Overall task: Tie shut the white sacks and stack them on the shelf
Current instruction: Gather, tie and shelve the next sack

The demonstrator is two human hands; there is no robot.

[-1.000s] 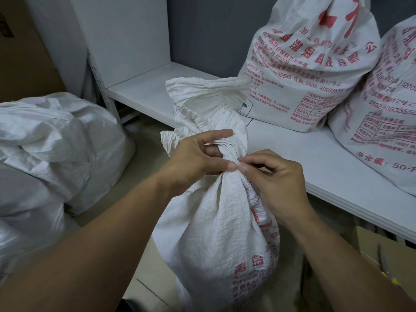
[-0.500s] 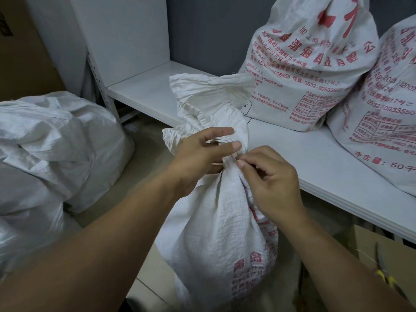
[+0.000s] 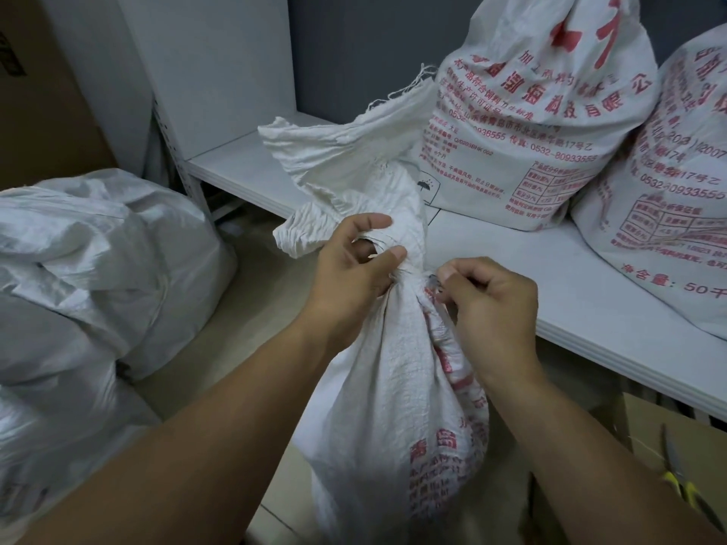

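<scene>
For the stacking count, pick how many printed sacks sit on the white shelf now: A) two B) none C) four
A: one printed sack and a second printed sack rest on the shelf; the third sack is in front, off it.

Right hand (image 3: 491, 308) pulled slightly rightward off the white sack (image 3: 393, 387) neck, apart from left hand (image 3: 350, 269) fingertips, pinching what looks like a thin tie (image 3: 432, 278), loose sack top flopped further toward the shelf (image 3: 570, 308).

Free shelf (image 3: 244, 171) left — sacks (image 3: 531, 123) right
</scene>
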